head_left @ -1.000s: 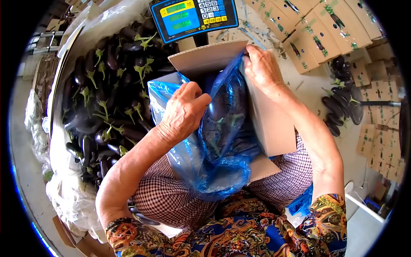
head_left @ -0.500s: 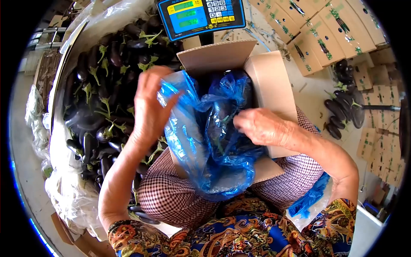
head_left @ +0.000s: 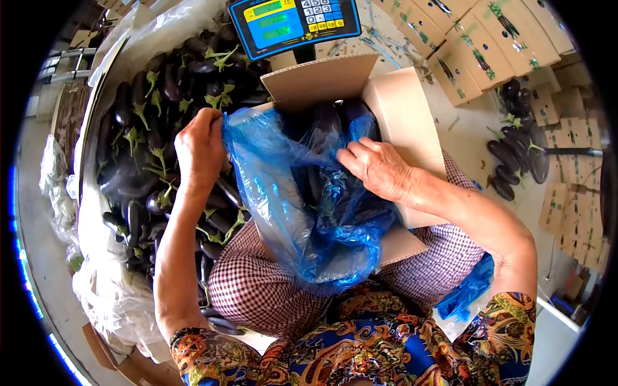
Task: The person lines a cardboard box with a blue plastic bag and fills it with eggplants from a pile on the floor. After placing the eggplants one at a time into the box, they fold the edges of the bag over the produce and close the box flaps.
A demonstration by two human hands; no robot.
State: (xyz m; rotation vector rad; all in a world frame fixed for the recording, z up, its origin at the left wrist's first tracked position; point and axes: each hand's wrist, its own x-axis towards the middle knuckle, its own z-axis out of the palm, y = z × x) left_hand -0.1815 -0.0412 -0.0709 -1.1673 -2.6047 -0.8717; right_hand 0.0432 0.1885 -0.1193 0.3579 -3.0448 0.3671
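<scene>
A blue plastic bag (head_left: 270, 186) lines an open cardboard box (head_left: 402, 116) between my knees and hangs over its near and left sides. Dark eggplants (head_left: 325, 122) show inside the box, partly under the thin film. My left hand (head_left: 201, 145) pinches the bag's upper left edge and holds it stretched out beyond the box. On the other side, my right hand (head_left: 376, 168) has its fingers closed on the bag's film above the eggplants. The fingertips of the right hand are partly hidden.
A large pile of eggplants (head_left: 154, 128) fills a plastic-lined bin at the left. Behind the box stands a digital scale display (head_left: 296, 26). Stacked cartons (head_left: 489, 48) are at upper right, with more eggplants (head_left: 508, 154) on the floor. Blue bags (head_left: 463, 293) lie beside my right knee.
My left hand has moved left and pulled the bag's edge outward with it. My right hand has shifted slightly up and left. The bag's mouth is spread wider across the box.
</scene>
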